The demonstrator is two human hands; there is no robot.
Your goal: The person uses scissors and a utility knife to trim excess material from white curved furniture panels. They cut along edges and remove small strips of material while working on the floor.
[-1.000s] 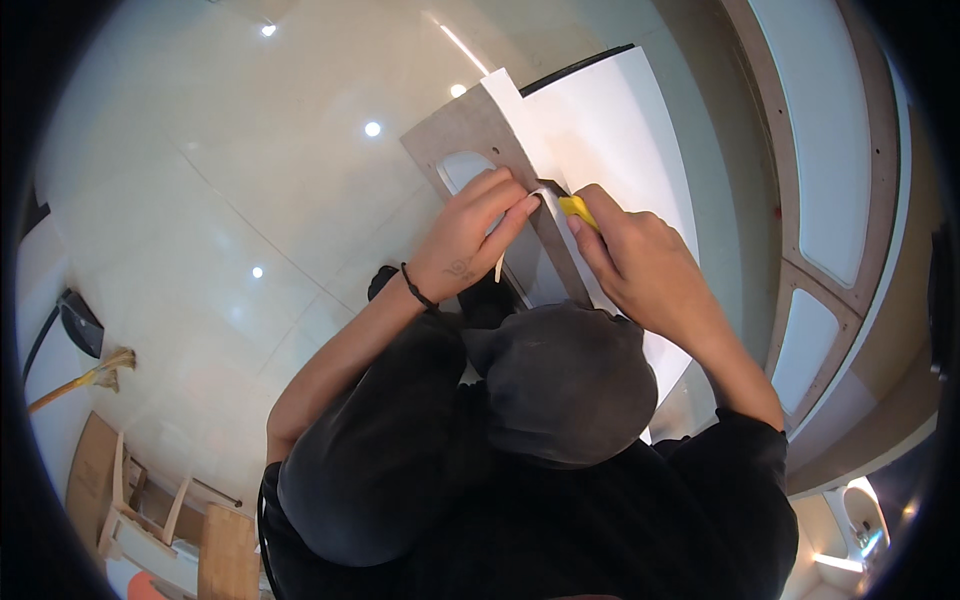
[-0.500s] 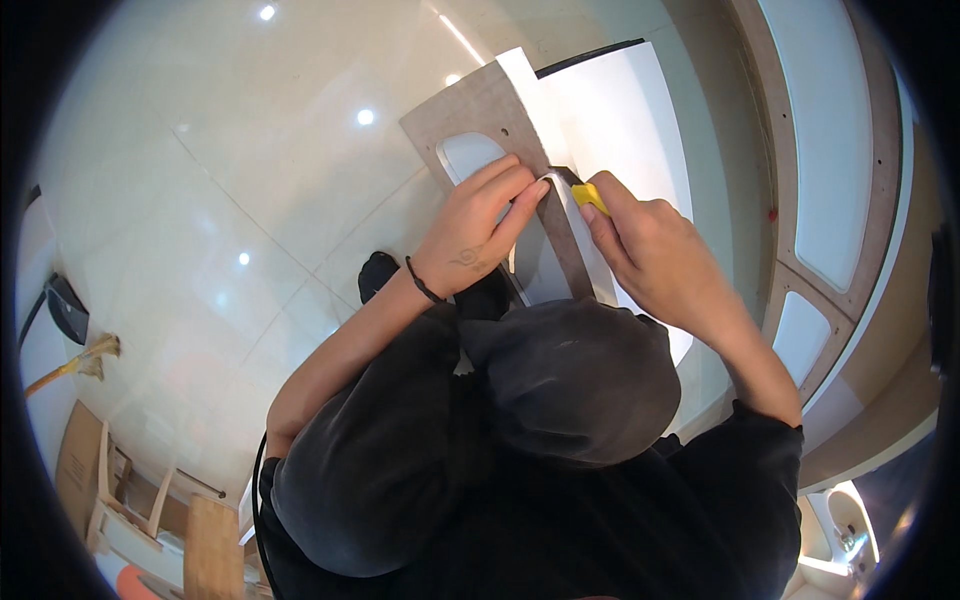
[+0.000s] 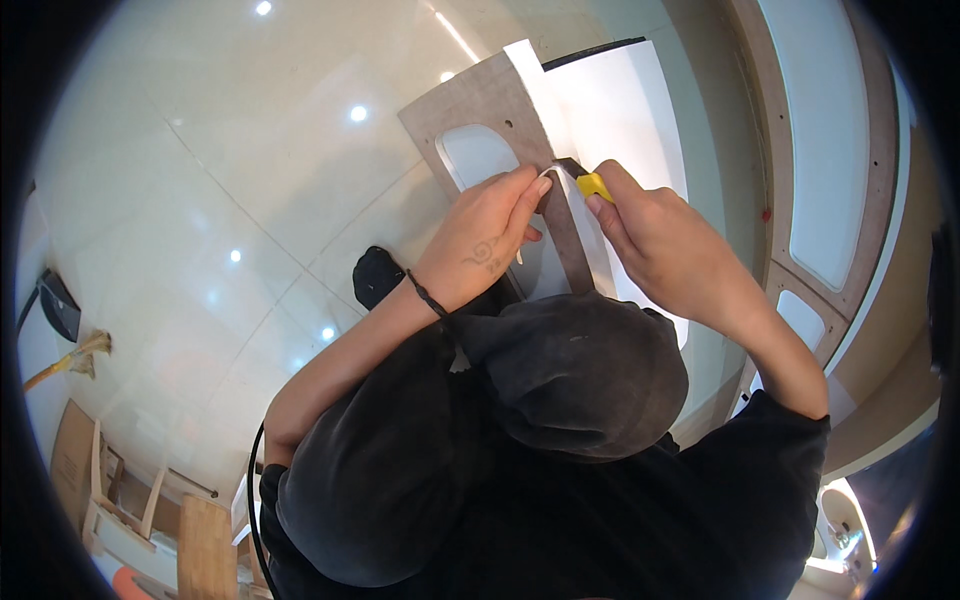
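In my right hand is a yellow utility knife, its dark blade pointing left at the edge of a brown wooden panel. The panel has rounded cut-outs, and a white face runs along its right side. My left hand is closed over the panel, thumb and finger pinching a thin white strip. That strip curves up from the edge, close to the blade tip. Whether the blade touches it, I cannot tell. My raised knee, in dark cloth, hides the panel's near end.
A large white panel with a dark back edge extends to the right of the wooden piece. Farther right runs a curved wooden frame with white insets. A broom and a dustpan are at far left on the tiled floor.
The knife has shifted slightly up the panel edge. More of the white strip now shows, bowed between my left fingers and the edge. A left fingertip now shows below the pinch.
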